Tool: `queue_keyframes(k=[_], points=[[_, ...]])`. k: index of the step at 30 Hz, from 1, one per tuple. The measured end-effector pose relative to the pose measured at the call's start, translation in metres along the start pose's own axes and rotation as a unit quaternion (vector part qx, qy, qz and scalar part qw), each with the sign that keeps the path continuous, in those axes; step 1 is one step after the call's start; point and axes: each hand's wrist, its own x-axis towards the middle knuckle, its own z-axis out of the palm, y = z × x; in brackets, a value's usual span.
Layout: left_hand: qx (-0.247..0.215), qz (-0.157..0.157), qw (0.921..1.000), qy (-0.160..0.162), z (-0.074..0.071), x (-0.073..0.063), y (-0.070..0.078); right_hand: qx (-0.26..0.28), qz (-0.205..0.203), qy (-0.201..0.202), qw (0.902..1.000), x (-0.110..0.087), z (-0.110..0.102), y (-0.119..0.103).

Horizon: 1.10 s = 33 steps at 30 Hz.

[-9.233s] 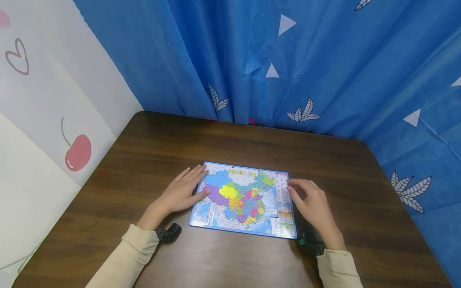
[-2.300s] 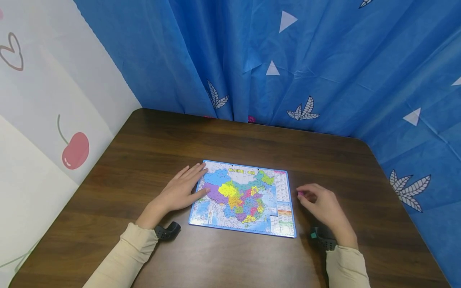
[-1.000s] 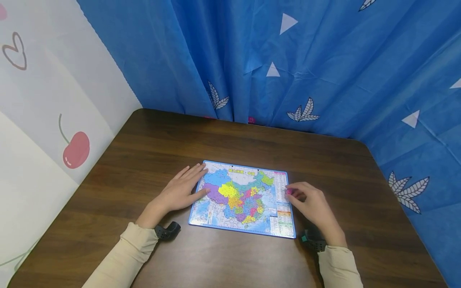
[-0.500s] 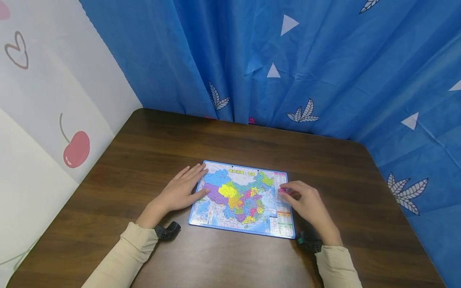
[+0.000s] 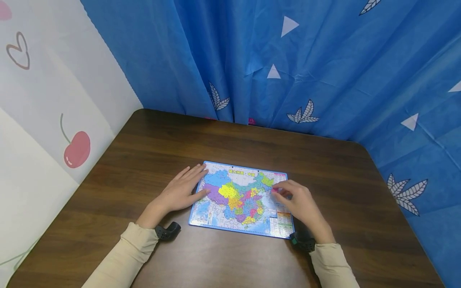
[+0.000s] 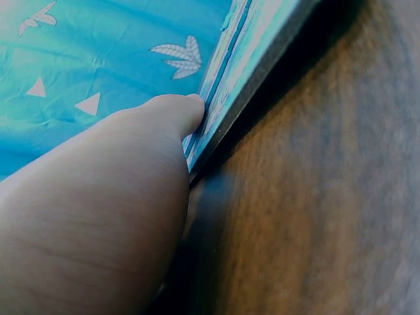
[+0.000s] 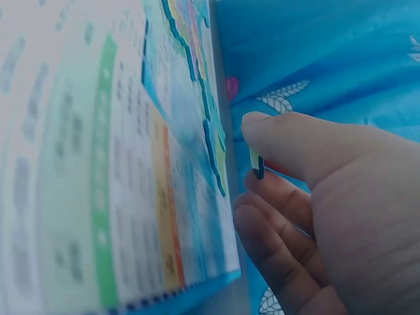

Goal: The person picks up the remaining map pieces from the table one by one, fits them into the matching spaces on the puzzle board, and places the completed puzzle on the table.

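A map puzzle board (image 5: 230,229) with a blue rim lies flat on the table, covered with a colourful map. My left hand (image 5: 176,193) rests with spread, straight fingers on its left side. In the left wrist view the thumb (image 6: 177,115) touches the board's edge (image 6: 252,79). Over the right part of the map, my right hand (image 5: 301,202) pinches a small pink puzzle piece (image 5: 275,190) between thumb and forefinger. The right wrist view shows the thin edge of this puzzle piece (image 7: 256,164), apart from the board's surface (image 7: 131,216); the fingers hide most of it.
The dark wooden table (image 5: 173,136) extends around the board on all sides. A blue curtain (image 5: 245,60) hangs along the table's back and right, and a white patterned cloth (image 5: 47,92) is on the left. Both wrists wear black devices (image 5: 167,231).
From beside the board's right edge, my right hand has moved left over the map, carrying the pink puzzle piece. In the oldest frame no piece shows in it. My left hand stays put.
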Motion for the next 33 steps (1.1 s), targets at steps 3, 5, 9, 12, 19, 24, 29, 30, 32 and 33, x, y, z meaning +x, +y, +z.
queue_keyframes(k=[3,5,9,12,19,24,29,30,32,33], points=[[-0.003,0.002,1.0000,0.000,0.000,0.000,0.000,0.002,-0.003,-0.003,1.0000,0.001,0.003,-0.003],[-0.004,0.003,1.0000,0.001,0.000,0.000,0.000,0.002,-0.003,-0.006,1.0000,0.002,0.005,-0.004],[-0.006,0.005,1.0000,0.001,0.001,0.000,0.000,0.005,-0.006,-0.010,0.9999,0.004,0.008,-0.008],[-0.005,0.005,1.0000,0.001,0.000,-0.001,-0.001,0.004,-0.016,-0.011,0.9998,0.006,0.011,-0.009],[-0.005,0.004,1.0000,0.001,0.000,-0.001,-0.001,0.000,-0.013,-0.010,0.9999,0.009,0.018,-0.011],[-0.004,0.002,1.0000,-0.001,0.001,0.000,-0.001,0.006,-0.015,-0.007,0.9999,0.012,0.022,-0.013],[-0.004,0.001,1.0000,0.001,0.001,0.000,-0.001,0.000,-0.012,-0.004,0.9999,0.014,0.025,-0.014],[-0.004,0.002,1.0000,0.002,0.001,0.000,-0.001,0.001,-0.009,-0.006,0.9999,0.015,0.026,-0.014],[-0.003,0.002,1.0000,0.002,0.001,0.000,-0.001,0.002,-0.004,-0.009,1.0000,0.015,0.026,-0.014],[-0.003,0.002,1.0000,0.002,0.001,0.000,-0.001,0.003,-0.002,-0.010,0.9999,0.016,0.027,-0.014]])
